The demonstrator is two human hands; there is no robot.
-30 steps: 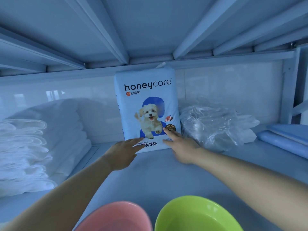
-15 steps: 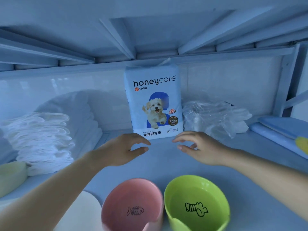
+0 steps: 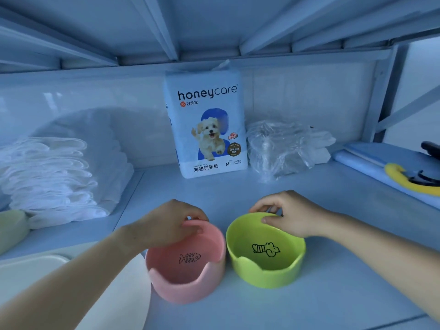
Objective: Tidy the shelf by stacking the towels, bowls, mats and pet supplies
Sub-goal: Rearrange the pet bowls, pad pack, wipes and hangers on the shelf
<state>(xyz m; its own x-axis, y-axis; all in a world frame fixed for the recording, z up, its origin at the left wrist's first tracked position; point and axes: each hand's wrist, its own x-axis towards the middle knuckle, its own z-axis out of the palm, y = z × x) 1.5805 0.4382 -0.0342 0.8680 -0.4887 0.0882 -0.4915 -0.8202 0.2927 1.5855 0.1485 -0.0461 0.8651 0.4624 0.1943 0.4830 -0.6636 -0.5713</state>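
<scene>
Two pet bowls stand side by side at the front of the shelf. My left hand (image 3: 166, 222) pinches the far rim of the pink bowl (image 3: 188, 279), which has a fishbone drawing inside. My right hand (image 3: 290, 214) pinches the far rim of the green bowl (image 3: 266, 270), thumb inside the rim. A tall pack of honeycare training pads (image 3: 206, 122) stands upright against the back wall. A stack of folded white towels (image 3: 54, 172) lies at the left.
A crumpled clear plastic bag (image 3: 278, 146) sits right of the pad pack. Blue mats (image 3: 371, 160) with a yellow and black item (image 3: 409, 179) lie at the right. A cream tray (image 3: 31, 277) and a pale green object (image 3: 12, 229) are at the lower left. The upper shelf is close overhead.
Both hands drew back from the base of the pad pack toward me and took hold of the bowls' far rims. The view tilted down and back.
</scene>
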